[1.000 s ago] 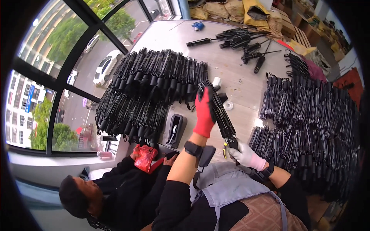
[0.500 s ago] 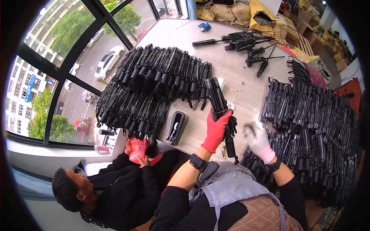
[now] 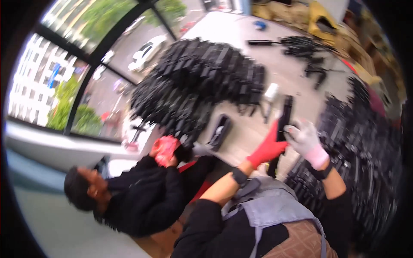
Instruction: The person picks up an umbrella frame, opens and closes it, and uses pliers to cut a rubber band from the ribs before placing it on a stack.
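In my red-gloved left hand is a black folded umbrella frame, held near its middle and standing almost upright in the picture. Blur hides whether it is a single frame or more. My right hand, in a white glove with a pink cuff, is right against the frame's right side. Its fingers are curled in at the level of the left hand's grip, and what they pinch is too smeared to make out. Behind the hands, a small white object sits on the table.
Stacked umbrella frames cover the table's left; another large stack lies on the right. Loose frames and a blue object are at the far end. A black tape dispenser stands near a seated person holding a red packet.
My right hand has come in from apart to the umbrella frame. The frame has turned more upright. The whole view has shifted and blurred, with the scene moving right in the picture.
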Action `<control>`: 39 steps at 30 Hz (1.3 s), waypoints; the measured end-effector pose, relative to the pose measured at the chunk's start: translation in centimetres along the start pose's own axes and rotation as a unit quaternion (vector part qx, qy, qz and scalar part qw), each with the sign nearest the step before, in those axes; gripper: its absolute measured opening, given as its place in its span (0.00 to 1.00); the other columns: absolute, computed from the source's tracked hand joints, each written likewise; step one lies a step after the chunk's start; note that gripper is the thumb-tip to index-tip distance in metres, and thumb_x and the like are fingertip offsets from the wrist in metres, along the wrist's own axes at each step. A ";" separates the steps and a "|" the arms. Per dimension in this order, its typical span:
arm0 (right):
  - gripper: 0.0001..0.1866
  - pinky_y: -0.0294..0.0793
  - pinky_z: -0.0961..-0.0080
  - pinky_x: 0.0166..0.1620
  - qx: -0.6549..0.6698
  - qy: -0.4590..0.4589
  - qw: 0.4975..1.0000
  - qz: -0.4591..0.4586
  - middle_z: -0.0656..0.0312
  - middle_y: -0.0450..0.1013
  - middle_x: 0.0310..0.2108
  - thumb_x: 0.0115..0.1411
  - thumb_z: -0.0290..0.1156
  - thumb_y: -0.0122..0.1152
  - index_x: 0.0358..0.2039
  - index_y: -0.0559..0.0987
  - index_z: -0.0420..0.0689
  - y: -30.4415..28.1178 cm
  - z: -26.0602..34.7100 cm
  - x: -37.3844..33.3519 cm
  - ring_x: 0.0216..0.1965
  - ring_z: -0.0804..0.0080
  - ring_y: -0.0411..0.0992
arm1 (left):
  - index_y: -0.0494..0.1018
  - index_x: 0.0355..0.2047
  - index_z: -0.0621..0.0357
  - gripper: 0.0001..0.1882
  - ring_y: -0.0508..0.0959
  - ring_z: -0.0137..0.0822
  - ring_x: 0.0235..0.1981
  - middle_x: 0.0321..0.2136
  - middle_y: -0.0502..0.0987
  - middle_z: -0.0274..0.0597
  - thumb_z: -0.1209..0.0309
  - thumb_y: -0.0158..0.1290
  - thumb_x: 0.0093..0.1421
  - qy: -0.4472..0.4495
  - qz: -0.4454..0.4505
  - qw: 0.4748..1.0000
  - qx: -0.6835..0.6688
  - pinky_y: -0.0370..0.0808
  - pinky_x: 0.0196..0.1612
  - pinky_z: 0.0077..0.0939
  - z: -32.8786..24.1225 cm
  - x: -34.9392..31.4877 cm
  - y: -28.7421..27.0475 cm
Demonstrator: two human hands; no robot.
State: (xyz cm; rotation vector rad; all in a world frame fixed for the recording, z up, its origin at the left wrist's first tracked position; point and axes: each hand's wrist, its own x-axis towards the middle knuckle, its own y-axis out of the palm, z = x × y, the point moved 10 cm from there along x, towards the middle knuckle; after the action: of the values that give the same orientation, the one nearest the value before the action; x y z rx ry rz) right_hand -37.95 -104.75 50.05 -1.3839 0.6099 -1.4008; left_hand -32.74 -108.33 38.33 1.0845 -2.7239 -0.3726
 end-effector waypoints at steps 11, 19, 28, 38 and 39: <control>0.06 0.53 0.88 0.18 0.579 0.390 0.709 -0.100 0.68 0.67 0.26 0.65 0.30 0.51 0.33 0.72 0.42 2.5 -5.8 -6.0 0.16 0.88 0.55 | 0.63 0.54 0.56 0.30 0.77 0.43 0.28 0.28 0.75 0.48 0.66 0.59 0.52 0.013 -0.148 0.949 0.278 0.73 0.33 0.36 -2.4 -2.4 -2.9; 0.12 0.47 0.88 0.11 0.531 0.446 0.699 0.175 0.73 0.58 0.18 0.68 0.36 0.47 0.41 0.75 0.43 8.6 -7.7 -11.7 0.11 0.89 0.52 | 0.69 0.48 0.55 0.28 0.76 0.49 0.31 0.30 0.76 0.47 0.66 0.61 0.46 0.058 0.013 0.807 0.588 0.73 0.35 0.43 -0.2 -1.5 -5.0; 0.15 0.61 0.86 0.20 0.650 0.509 0.543 -0.155 0.67 0.69 0.29 0.63 0.40 0.53 0.45 0.73 0.45 2.6 -8.9 -14.1 0.21 0.79 0.64 | 0.62 0.59 0.59 0.30 0.78 0.36 0.32 0.33 0.75 0.42 0.69 0.58 0.57 -0.173 0.065 0.948 -0.259 0.77 0.32 0.32 -2.1 0.1 -1.9; 0.26 0.69 0.78 0.26 0.405 0.386 0.829 -0.011 0.62 0.72 0.27 0.61 0.49 0.57 0.44 0.71 0.36 -2.4 -4.7 -9.9 0.23 0.76 0.69 | 0.63 0.57 0.60 0.29 0.80 0.44 0.39 0.36 0.77 0.44 0.55 0.53 0.62 -0.056 0.093 0.899 -0.425 0.78 0.46 0.38 -8.8 4.5 7.4; 0.25 0.68 0.79 0.26 0.368 0.368 0.854 -0.034 0.62 0.71 0.27 0.62 0.49 0.56 0.43 0.71 0.36 -2.7 -4.4 -9.5 0.23 0.77 0.69 | 0.63 0.57 0.61 0.29 0.80 0.44 0.39 0.35 0.77 0.45 0.54 0.52 0.63 -0.048 0.073 0.899 -0.429 0.78 0.46 0.38 -8.2 4.9 7.2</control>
State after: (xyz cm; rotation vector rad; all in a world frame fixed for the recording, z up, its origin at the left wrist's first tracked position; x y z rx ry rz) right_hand -44.76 -96.66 47.61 -0.2303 0.4084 -1.9510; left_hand -38.73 -108.03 48.68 0.5998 -2.2367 -1.4414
